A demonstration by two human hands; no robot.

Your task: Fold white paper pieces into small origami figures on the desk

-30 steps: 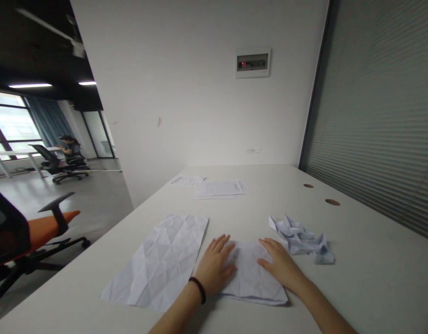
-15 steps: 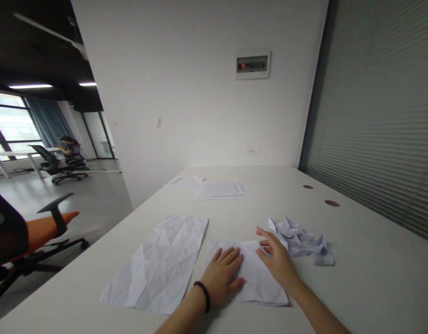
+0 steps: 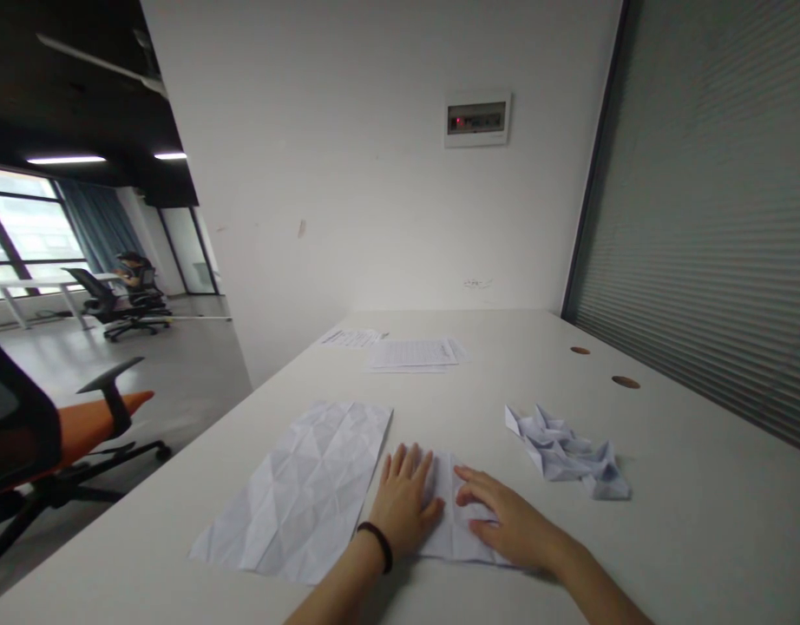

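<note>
Nothing legible, printed sheets (image 3: 411, 352) too blurred

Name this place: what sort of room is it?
Probably an open-plan office. A long white desk holds printed papers, a swivel office chair with an orange seat stands beside it, and another person sits at a desk workstation farther back by the windows.
</note>
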